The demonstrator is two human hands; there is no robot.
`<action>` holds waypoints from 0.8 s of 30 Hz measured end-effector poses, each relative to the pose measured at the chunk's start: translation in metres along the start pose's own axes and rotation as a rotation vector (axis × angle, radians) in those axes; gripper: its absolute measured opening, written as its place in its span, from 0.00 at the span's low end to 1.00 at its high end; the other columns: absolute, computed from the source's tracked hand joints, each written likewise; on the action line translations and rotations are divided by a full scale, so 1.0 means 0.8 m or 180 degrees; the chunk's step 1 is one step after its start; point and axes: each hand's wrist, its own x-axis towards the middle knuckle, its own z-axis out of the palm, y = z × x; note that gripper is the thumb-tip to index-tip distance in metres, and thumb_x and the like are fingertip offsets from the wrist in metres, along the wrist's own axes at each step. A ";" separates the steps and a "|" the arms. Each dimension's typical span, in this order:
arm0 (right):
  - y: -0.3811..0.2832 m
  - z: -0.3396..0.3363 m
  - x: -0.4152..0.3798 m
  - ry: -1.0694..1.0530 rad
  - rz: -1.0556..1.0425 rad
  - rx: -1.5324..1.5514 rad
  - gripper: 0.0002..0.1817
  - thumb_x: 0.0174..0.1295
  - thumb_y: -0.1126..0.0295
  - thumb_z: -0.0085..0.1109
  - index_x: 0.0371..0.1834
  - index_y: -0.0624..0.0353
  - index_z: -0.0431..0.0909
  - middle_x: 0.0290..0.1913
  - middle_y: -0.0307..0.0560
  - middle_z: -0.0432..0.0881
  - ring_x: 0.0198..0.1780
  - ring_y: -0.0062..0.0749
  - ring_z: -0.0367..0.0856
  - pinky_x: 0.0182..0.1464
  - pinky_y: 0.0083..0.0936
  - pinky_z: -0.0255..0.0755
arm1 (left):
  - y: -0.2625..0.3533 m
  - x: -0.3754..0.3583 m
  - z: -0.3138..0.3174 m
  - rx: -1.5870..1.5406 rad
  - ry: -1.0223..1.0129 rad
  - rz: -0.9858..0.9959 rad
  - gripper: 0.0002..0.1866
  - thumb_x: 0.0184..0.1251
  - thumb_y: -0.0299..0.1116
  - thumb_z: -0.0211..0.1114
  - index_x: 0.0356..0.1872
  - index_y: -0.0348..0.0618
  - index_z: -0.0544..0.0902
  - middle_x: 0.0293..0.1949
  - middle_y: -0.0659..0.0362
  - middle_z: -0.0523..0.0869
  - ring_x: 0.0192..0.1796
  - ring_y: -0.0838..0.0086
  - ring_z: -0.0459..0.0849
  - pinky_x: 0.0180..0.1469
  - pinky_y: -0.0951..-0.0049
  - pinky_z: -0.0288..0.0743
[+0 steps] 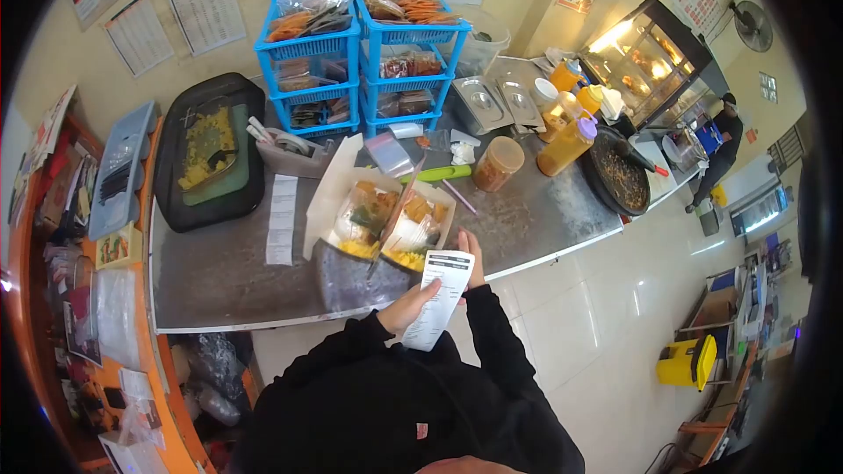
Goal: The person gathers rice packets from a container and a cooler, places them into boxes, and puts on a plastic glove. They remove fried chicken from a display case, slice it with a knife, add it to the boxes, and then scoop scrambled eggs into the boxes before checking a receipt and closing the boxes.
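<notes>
Both hands hold a long white printed receipt [439, 303] upright in front of my body, over the counter's front edge. My left hand [407, 308] grips its left side, thumb on the paper. At its upper right edge, my right hand [472, 256] is closed on it, partly hidden behind the paper. Just beyond stand two open takeaway boxes [330, 197] with yellow rice and packed food inside. A green-handled tool [436, 174] and a thin purple stick [460, 197] lie behind them. Another paper slip [281, 219] lies flat to the left.
Blue basket racks [307, 53] stand at the back. A black tray [176, 202] with yellow rice is left. Sauce bottles [566, 147], a lidded jar [499, 164] and a black pan [615, 171] are right. Another person [722, 145] stands at the far right.
</notes>
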 end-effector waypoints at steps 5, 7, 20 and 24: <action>-0.012 -0.040 0.080 0.0868 -0.1816 -0.2592 0.23 0.53 0.69 0.60 0.53 0.63 0.71 0.41 0.55 0.73 0.42 0.49 0.71 0.45 0.38 0.66 | -0.011 0.089 0.014 0.0097 0.0360 -0.0078 0.25 0.73 0.42 0.45 0.62 0.33 0.65 0.51 0.55 0.77 0.54 0.74 0.74 0.56 0.74 0.66; 0.004 -0.042 0.124 0.0458 -0.2241 -0.2795 0.17 0.51 0.70 0.59 0.45 0.62 0.74 0.39 0.53 0.73 0.40 0.50 0.70 0.41 0.40 0.66 | -0.028 0.134 0.002 0.0455 0.0759 0.0617 0.24 0.67 0.32 0.53 0.62 0.34 0.64 0.50 0.55 0.79 0.52 0.73 0.76 0.56 0.73 0.67; -0.022 -0.183 0.081 -0.0234 -0.1186 -0.0151 0.04 0.63 0.81 0.47 0.34 0.60 0.64 0.34 0.44 0.71 0.31 0.26 0.75 0.33 0.24 0.72 | -0.089 0.278 -0.053 0.3533 0.3071 0.1889 0.32 0.56 0.26 0.61 0.65 0.38 0.62 0.56 0.43 0.72 0.58 0.50 0.70 0.60 0.63 0.64; 0.026 -0.137 0.072 -0.0674 0.0283 0.2067 0.02 0.64 0.78 0.46 0.37 0.60 0.66 0.38 0.47 0.74 0.36 0.32 0.78 0.40 0.28 0.76 | -0.096 0.290 -0.040 0.3403 0.3552 0.1562 0.36 0.54 0.27 0.62 0.66 0.38 0.58 0.61 0.43 0.66 0.64 0.48 0.61 0.65 0.58 0.55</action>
